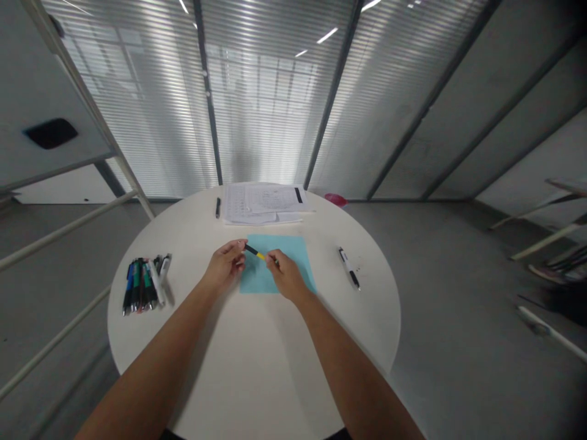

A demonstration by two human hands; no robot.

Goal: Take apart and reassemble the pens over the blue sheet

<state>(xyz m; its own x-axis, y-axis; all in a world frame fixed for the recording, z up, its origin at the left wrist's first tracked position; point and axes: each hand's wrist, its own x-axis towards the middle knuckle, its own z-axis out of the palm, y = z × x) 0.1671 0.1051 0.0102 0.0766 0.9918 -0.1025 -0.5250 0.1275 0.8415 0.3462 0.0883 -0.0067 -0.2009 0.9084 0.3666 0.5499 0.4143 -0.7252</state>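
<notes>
Fingers of the left hand (224, 266) and right hand (285, 275) pinch a slim black-and-yellow pen (254, 252) over a pale blue paper sheet (293, 253) on a round white table (257, 373) (slatted blinds (270, 104) beyond)

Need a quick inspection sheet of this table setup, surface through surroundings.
Surface: round white table, light blue paper sheet lying on it.
Work items: black-and-yellow pen, held over the blue sheet.
Clutter: bundle of pens at left; black pen beside printed papers; white-and-black pen at right.
Hands: left hand and right hand, fingertips both on the pen.
Cables: nothing seen.
Surroundings: slatted blinds beyond the table, grey floor, pale rails at left.
</notes>
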